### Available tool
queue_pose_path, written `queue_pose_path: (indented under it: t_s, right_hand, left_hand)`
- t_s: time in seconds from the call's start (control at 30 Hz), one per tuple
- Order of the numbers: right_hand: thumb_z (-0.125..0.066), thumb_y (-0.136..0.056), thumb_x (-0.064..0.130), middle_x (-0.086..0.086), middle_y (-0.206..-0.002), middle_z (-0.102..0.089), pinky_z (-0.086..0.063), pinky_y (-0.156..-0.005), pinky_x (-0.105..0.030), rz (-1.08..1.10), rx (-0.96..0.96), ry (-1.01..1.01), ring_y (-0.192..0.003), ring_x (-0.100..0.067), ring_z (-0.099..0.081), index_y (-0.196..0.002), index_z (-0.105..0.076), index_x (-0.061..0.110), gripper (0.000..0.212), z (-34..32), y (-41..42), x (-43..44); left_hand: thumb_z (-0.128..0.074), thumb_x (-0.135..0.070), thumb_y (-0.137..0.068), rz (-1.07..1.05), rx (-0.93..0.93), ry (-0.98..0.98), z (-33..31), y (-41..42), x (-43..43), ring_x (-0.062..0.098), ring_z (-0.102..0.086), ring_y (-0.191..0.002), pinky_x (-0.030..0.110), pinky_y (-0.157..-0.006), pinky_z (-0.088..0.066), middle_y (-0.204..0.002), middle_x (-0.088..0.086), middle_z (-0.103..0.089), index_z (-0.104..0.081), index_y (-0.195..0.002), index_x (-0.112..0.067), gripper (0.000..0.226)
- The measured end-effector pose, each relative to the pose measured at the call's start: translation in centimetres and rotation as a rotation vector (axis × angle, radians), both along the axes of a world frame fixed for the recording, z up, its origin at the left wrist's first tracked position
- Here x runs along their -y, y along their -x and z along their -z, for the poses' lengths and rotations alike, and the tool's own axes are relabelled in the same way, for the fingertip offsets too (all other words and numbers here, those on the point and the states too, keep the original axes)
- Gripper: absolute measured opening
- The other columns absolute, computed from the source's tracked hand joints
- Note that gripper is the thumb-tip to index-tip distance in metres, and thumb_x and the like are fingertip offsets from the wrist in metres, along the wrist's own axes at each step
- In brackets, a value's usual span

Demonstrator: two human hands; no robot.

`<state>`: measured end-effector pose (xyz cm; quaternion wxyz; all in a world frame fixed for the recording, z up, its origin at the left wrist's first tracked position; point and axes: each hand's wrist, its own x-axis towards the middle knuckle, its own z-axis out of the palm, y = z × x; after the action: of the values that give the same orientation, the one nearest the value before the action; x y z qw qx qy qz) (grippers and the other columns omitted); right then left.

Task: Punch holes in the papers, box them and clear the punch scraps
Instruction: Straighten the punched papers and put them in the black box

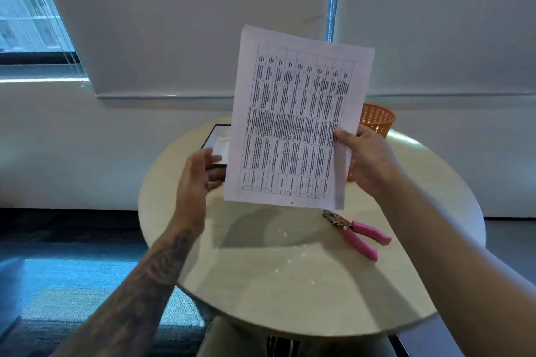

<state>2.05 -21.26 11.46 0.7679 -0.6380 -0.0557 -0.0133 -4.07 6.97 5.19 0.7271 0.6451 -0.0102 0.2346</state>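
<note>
While a printed sheet of paper [293, 113] stands upright above the middle of the round table [290, 298], a person's right hand [368, 159] grasps it by the right edge. The thumb [343, 136] is pressed on the printed face and the other fingers are hidden behind the page. The sheet carries a dense grid of dark text turned sideways, and a single small punched hole [292, 203] shows near its bottom edge.

The left hand [197, 177] hangs over the table's left side, released. Its fingers are loosely spread and its palm faces the sheet's lower left edge; whether the fingertips touch the paper cannot be told.

On the table's right side, below the sheet, lies a hole punch [356, 230] with pink handles, its metal head pointing toward the table's centre. White punch scraps [303, 254] are scattered across the middle of the tabletop, toward its near edge.

At the table's far left rim sits a shallow black-edged box [216, 136], partly covered by the sheet and the left hand. At the far right rim stands an orange mesh basket [380, 122], half hidden behind the right hand. Beyond the table, pale roller blinds [174, 23] hang beside a strip of bare window [26, 9].
</note>
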Motion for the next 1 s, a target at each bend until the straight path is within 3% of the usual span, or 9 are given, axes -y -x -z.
queue_pose_path:
  t_s: [0.07, 0.17, 0.23, 0.43, 0.6, 0.7, 0.83, 1.0]
  right_hand:
    - [-0.059, -0.102, 0.018, -0.009, -0.113, -0.078, -0.055, -0.097, -0.057, 0.017, 0.033, 0.044, -0.108, -0.032, -0.073, -0.115, -0.071, 0.019, 0.018, 0.2, -0.3, -0.4]
    - [-0.059, -0.102, 0.017, -0.007, -0.113, -0.077, -0.056, -0.098, -0.054, 0.042, 0.113, 0.106, -0.107, -0.028, -0.073, -0.112, -0.072, 0.021, 0.017, 0.4, -0.8, -1.5]
    - [-0.058, -0.102, 0.018, -0.007, -0.111, -0.077, -0.058, -0.096, -0.051, 0.040, 0.162, 0.143, -0.104, -0.026, -0.074, -0.112, -0.071, 0.021, 0.017, 0.3, -1.2, -2.1]
    - [-0.057, -0.103, 0.017, -0.005, -0.111, -0.077, -0.062, -0.084, -0.039, 0.045, 0.208, 0.155, -0.101, -0.020, -0.075, -0.116, -0.069, 0.023, 0.019, 0.7, -2.6, -2.7]
    - [-0.060, -0.100, 0.019, -0.006, -0.113, -0.074, -0.060, -0.084, -0.042, 0.034, 0.066, 0.223, -0.105, -0.027, -0.072, -0.122, -0.066, 0.015, 0.023, 4.9, -3.4, -2.7]
    - [-0.058, -0.101, 0.015, -0.002, -0.110, -0.073, -0.056, -0.085, -0.035, 0.050, 0.005, 0.202, -0.103, -0.018, -0.070, -0.118, -0.064, 0.014, 0.018, 6.3, -3.6, -3.0]
    - [-0.055, -0.103, 0.014, 0.004, -0.108, -0.072, -0.056, -0.074, -0.027, 0.055, 0.009, 0.201, -0.089, -0.005, -0.070, -0.121, -0.062, 0.020, 0.020, 6.0, -4.4, -3.3]
    - [-0.052, -0.103, 0.010, 0.009, -0.107, -0.069, -0.052, -0.065, -0.020, 0.019, -0.012, 0.261, -0.088, -0.001, -0.067, -0.128, -0.058, 0.015, 0.025, 6.8, -4.5, -3.5]
  left_hand:
    - [-0.051, -0.048, -0.095, 0.032, -0.041, 0.016, -2.7, -1.7, -1.0, 0.025, -0.068, -0.099, 0.038, -0.078, -0.053, -0.118, 0.009, -0.066, -0.059, -0.118, -0.019, 0.038]
    - [-0.054, -0.025, -0.097, 0.155, -0.094, -0.076, -5.8, -3.9, -1.1, 0.028, -0.070, -0.104, 0.046, -0.090, -0.055, -0.122, 0.015, -0.071, -0.059, -0.129, -0.007, 0.037]
    - [-0.055, -0.016, -0.098, 0.159, -0.100, -0.097, -6.9, -5.0, -0.9, 0.029, -0.070, -0.103, 0.048, -0.091, -0.057, -0.119, 0.016, -0.072, -0.063, -0.126, -0.004, 0.031]
    - [-0.055, -0.008, -0.099, 0.020, -0.081, -0.054, -6.8, -6.7, 0.3, 0.023, -0.072, -0.095, 0.038, -0.079, -0.059, -0.112, 0.013, -0.075, -0.070, -0.112, -0.009, 0.020]
    - [-0.063, -0.013, -0.093, -0.014, -0.176, -0.070, -2.4, -6.8, 1.0, 0.043, -0.070, -0.099, 0.059, -0.083, -0.058, -0.102, 0.016, -0.075, -0.069, -0.096, -0.018, 0.008]
    - [-0.063, -0.009, -0.095, -0.007, -0.199, -0.076, -1.2, -7.0, 1.8, 0.031, -0.071, -0.098, 0.043, -0.079, -0.056, -0.097, 0.002, -0.075, -0.068, -0.096, -0.020, 0.011]
    - [-0.061, -0.010, -0.097, 0.000, -0.188, -0.074, -1.3, -7.9, 2.0, 0.019, -0.072, -0.095, 0.039, -0.082, -0.058, -0.102, -0.002, -0.075, -0.068, -0.102, -0.020, 0.013]
    - [-0.056, -0.008, -0.100, 0.024, -0.184, -0.079, -0.3, -8.2, 2.0, -0.002, -0.072, -0.076, 0.016, -0.061, -0.055, -0.092, -0.015, -0.075, -0.068, -0.106, -0.025, 0.021]
